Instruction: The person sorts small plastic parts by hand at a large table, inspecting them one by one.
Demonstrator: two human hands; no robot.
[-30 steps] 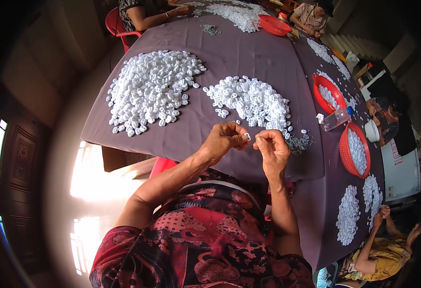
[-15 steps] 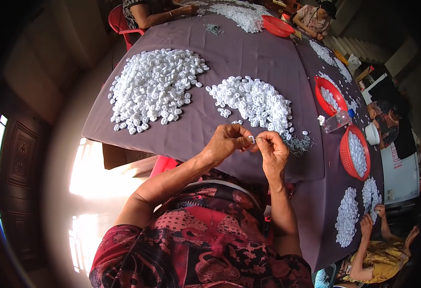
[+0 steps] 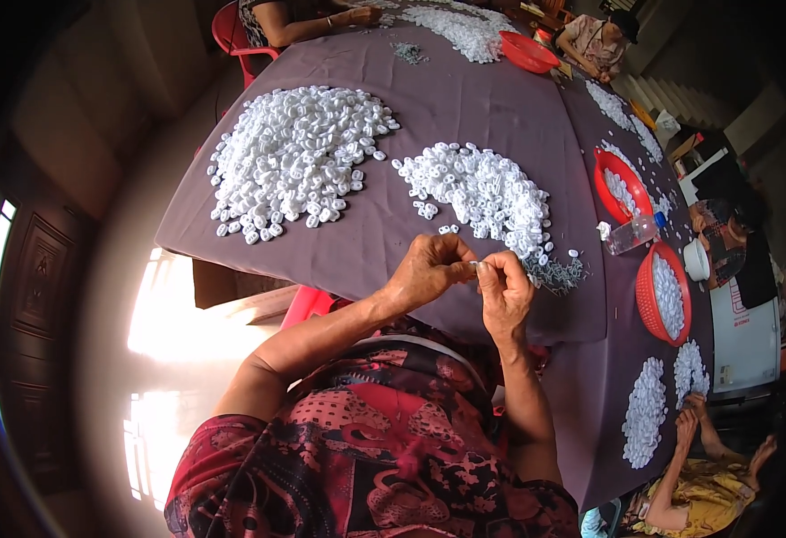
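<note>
Together, the left hand (image 3: 429, 273) and right hand (image 3: 503, 291) pinch 1 small white piece (image 3: 474, 264) above the purple tabletop (image 3: 500, 99), near 2 white heaps (image 3: 296, 157).

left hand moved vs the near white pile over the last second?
No, barely. The left hand stays just below the near white pile, fingertips meeting the right hand over the purple tablecloth, as in the earlier pictures.
</note>
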